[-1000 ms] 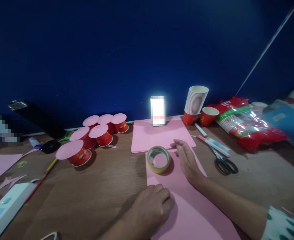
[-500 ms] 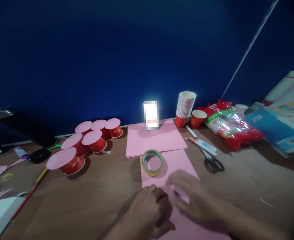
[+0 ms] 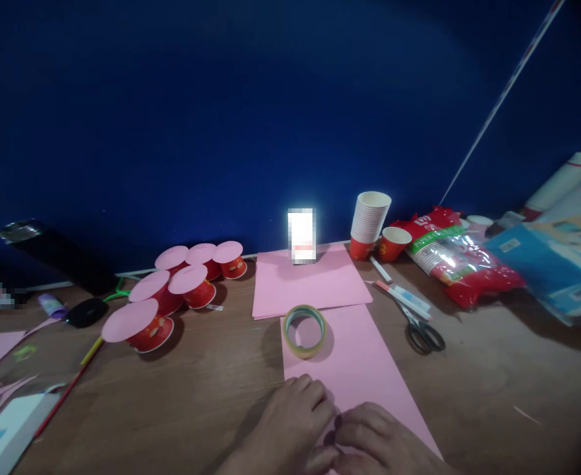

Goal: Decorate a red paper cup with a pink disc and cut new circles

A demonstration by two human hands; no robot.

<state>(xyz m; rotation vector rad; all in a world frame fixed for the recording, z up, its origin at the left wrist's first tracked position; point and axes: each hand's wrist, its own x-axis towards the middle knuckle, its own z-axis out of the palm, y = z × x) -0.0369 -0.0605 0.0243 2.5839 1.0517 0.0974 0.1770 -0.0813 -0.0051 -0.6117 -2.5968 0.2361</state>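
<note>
A sheet of pink paper (image 3: 354,353) lies under my hands at the near middle of the table. My left hand (image 3: 297,415) rests on it, fingers curled inward. Close beside it on the right, my right hand (image 3: 382,432) is also curled, its fingertips near those of the left. Whatever they pinch between them, if anything, is hidden behind the fingers. Just beyond my left hand, a roll of tape (image 3: 304,352) sits on the sheet. More pink paper (image 3: 314,287) is spread farther back, with a bright, blurred-out upright rectangle (image 3: 302,235) behind it.
Several upside-down red paper cups (image 3: 201,295) topped with pink discs stand at left. Toward the right are a stack of cups (image 3: 369,221), a single cup (image 3: 394,245), markers (image 3: 403,298), scissors (image 3: 423,336) and a red plastic package (image 3: 456,257). A black bottle (image 3: 60,254) leans at far left.
My right hand has come back toward me and is now closed beside my left. The view has tilted slightly, so the table sits lower. The tape and cups have stayed put.
</note>
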